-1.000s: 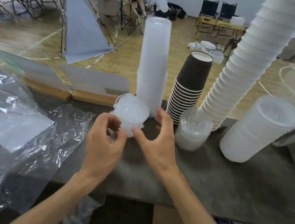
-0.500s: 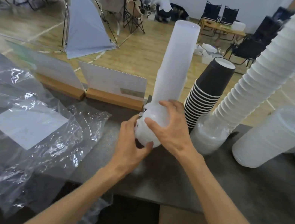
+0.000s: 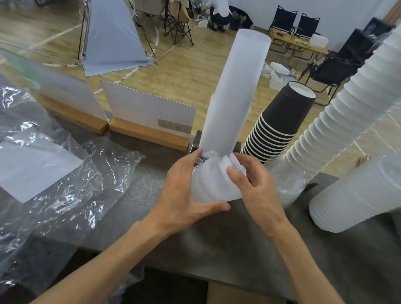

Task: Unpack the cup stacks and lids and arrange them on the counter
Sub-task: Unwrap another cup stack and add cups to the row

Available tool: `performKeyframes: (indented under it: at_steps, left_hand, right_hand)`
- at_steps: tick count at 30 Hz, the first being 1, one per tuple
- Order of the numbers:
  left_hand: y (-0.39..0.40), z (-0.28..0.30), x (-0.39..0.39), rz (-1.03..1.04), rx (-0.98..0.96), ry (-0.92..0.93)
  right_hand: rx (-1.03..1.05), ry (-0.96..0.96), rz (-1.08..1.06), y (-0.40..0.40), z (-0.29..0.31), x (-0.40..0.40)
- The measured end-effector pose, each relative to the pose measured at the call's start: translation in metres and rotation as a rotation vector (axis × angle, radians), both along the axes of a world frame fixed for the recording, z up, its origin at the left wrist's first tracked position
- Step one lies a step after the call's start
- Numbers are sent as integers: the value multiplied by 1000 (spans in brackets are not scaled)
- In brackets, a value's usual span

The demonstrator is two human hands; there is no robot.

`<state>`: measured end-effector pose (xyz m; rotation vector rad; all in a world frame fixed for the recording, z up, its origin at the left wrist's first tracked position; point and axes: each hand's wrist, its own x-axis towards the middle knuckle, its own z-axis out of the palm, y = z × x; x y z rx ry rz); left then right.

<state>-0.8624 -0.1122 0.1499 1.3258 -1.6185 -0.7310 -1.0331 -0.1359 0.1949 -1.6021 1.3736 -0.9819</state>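
Both hands hold a short stack of translucent lids (image 3: pixel 211 184) at the middle of the dark counter (image 3: pixel 336 256). The left hand (image 3: pixel 184 189) curls around its left side, thumb under the near edge; the right hand (image 3: pixel 254 188) pinches its top right rim. At 12 o'clock, just behind, stands a tall frosted cup stack (image 3: pixel 237 91). At 1 o'clock is a black cup stack (image 3: pixel 279 123), at 2 o'clock a leaning white cup stack (image 3: pixel 360 91). At 3 o'clock lies another lid stack (image 3: pixel 368 197). Crumpled plastic wrap (image 3: pixel 31 162) sprawls at 9 o'clock.
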Motion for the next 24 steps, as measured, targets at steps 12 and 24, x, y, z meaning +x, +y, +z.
performKeyframes:
  at_steps: [12, 24]
  left_hand:
    - [-2, 8, -4, 22, -126, -65]
    - [1, 8, -3, 12, -146, -110]
  right_hand:
    - [2, 18, -6, -2, 2, 5]
    - [7, 146, 28, 5, 0, 8]
